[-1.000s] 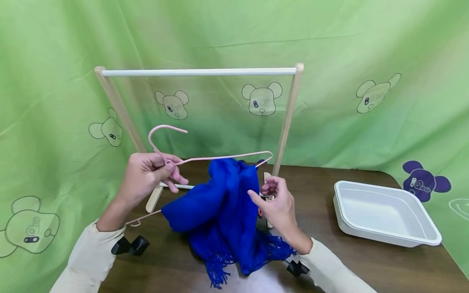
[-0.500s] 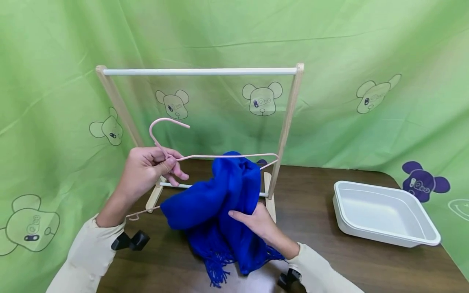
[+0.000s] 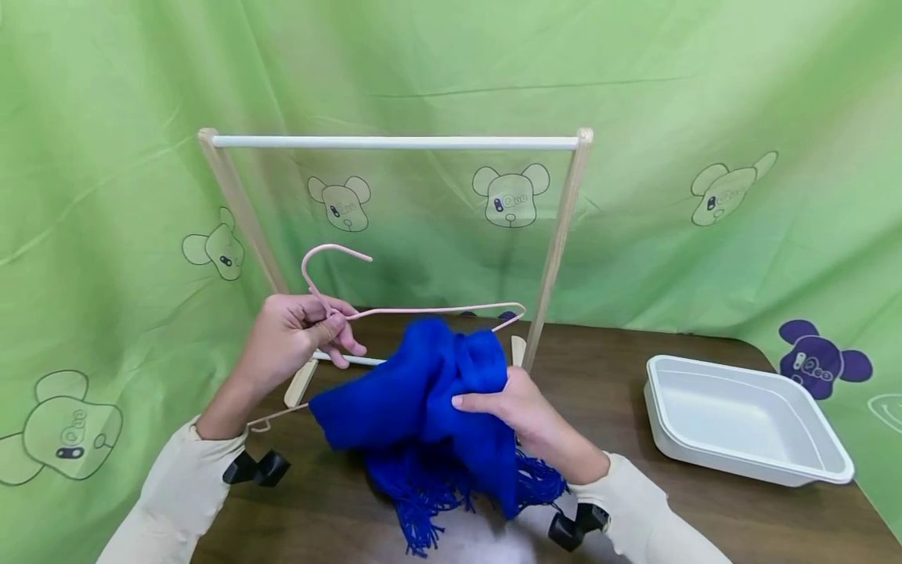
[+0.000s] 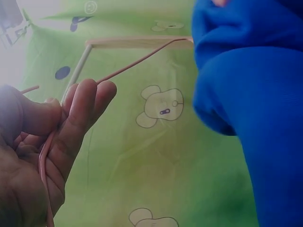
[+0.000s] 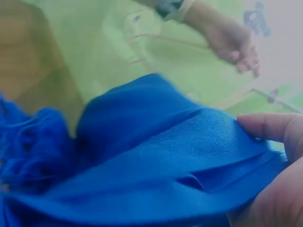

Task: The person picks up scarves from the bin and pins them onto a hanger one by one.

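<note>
My left hand (image 3: 303, 337) pinches a thin pink clothes hanger (image 3: 423, 310) just below its hook, between thumb and fingers; the left wrist view shows the hanger's wire (image 4: 137, 62) running out from that pinch toward the cloth. A blue scarf (image 3: 416, 392) with fringed ends is draped over the hanger's lower part, its fringe hanging low over the table. My right hand (image 3: 524, 407) grips the scarf on its right side, thumb in front; the other fingers are hidden behind the cloth. In the right wrist view the scarf (image 5: 165, 151) is bunched and stretched from that hand.
A rack with a white top bar (image 3: 395, 142) and wooden posts (image 3: 564, 235) stands behind the hands on the brown table (image 3: 599, 376). To the right sits a white plastic tray (image 3: 662, 427). A green printed curtain (image 3: 669, 94) surrounds the table.
My right hand has gone from loose beside the scarf to gripping it, and has raised and folded its right side. The left hand keeps its pinch, with the hanger shifting slightly.
</note>
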A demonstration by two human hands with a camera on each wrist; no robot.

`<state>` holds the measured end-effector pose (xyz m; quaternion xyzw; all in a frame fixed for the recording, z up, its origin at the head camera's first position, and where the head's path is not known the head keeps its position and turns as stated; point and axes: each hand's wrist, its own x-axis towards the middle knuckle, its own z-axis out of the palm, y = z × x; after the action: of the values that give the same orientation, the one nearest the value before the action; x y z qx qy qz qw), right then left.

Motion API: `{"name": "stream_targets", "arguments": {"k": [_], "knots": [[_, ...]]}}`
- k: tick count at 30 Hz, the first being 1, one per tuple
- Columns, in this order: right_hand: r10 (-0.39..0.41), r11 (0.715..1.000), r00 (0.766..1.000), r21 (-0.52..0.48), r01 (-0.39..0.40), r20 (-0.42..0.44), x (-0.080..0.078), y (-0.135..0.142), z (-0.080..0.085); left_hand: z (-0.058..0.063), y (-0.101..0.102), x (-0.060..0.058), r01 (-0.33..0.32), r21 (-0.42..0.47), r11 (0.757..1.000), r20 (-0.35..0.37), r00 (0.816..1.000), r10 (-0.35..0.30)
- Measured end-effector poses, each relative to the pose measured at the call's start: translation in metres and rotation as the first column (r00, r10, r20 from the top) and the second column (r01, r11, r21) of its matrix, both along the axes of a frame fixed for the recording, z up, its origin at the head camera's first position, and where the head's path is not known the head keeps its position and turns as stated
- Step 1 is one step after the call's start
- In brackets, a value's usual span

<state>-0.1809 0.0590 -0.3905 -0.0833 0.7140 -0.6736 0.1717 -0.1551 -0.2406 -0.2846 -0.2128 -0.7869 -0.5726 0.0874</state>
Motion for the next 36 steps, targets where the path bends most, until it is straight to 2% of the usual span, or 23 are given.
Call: {"name": "stream_targets", "arguments": {"k": [5, 12, 15, 17, 19, 21, 24, 26, 28, 29, 31, 32, 36], "knots": [[0.052, 0.999, 0.998, -0.009, -0.052, -0.044, -0.015, -0.002, 0.026, -0.006, 0.001, 0.0, 0.022, -0.003, 1.0, 0.033, 0.999, -0.022], [0.119, 0.993, 0.993, -0.028, -0.118, 0.017, -0.035, -0.002, 0.051, -0.011, 0.001, 0.001, 0.057, 0.034, 0.998, 0.057, 0.997, -0.059], [0.09, 0.994, 0.996, 0.056, -0.091, 0.004, -0.042, 0.0, 0.053, -0.009, 0.001, 0.002, 0.064, 0.057, 0.996, 0.051, 0.996, -0.066], [0.057, 0.984, 0.997, 0.17, -0.047, -0.051, -0.045, 0.003, 0.052, -0.006, 0.001, 0.003, 0.066, 0.064, 0.996, 0.046, 0.997, -0.069], [0.042, 0.951, 0.988, 0.309, 0.005, -0.147, -0.045, 0.006, 0.049, -0.005, 0.0, 0.004, 0.063, 0.063, 0.996, 0.035, 0.997, -0.065], [0.044, 0.888, 0.966, 0.453, 0.078, -0.254, -0.043, 0.006, 0.047, -0.005, -0.001, 0.006, 0.057, 0.064, 0.996, 0.021, 0.998, -0.058], [0.061, 0.778, 0.915, 0.594, 0.207, -0.398, -0.037, 0.004, 0.042, -0.005, -0.002, 0.007, 0.052, 0.057, 0.997, 0.003, 0.999, -0.052], [0.057, 0.726, 0.879, 0.624, 0.289, -0.474, -0.032, 0.002, 0.038, -0.005, -0.002, 0.007, 0.057, 0.057, 0.997, -0.005, 0.998, -0.056], [0.046, 0.719, 0.835, 0.599, 0.353, -0.548, -0.027, 0.001, 0.033, -0.005, -0.001, 0.007, 0.063, 0.056, 0.996, -0.019, 0.998, -0.062], [0.041, 0.719, 0.804, 0.577, 0.388, -0.593, -0.026, 0.0, 0.03, -0.004, 0.0, 0.006, 0.066, 0.054, 0.996, -0.025, 0.998, -0.065], [0.031, 0.726, 0.723, 0.513, 0.459, -0.69, -0.023, -0.001, 0.025, -0.003, 0.0, 0.006, 0.063, 0.053, 0.997, -0.038, 0.997, -0.061], [0.022, 0.728, 0.673, 0.473, 0.496, -0.74, -0.023, -0.001, 0.021, -0.002, 0.001, 0.005, 0.061, 0.054, 0.997, -0.046, 0.997, -0.059], [0.002, 0.743, 0.448, 0.302, 0.597, -0.894, -0.024, -0.001, 0.005, 0.002, 0.001, 0.005, 0.041, 0.05, 0.998, -0.05, 0.998, -0.038]]}}
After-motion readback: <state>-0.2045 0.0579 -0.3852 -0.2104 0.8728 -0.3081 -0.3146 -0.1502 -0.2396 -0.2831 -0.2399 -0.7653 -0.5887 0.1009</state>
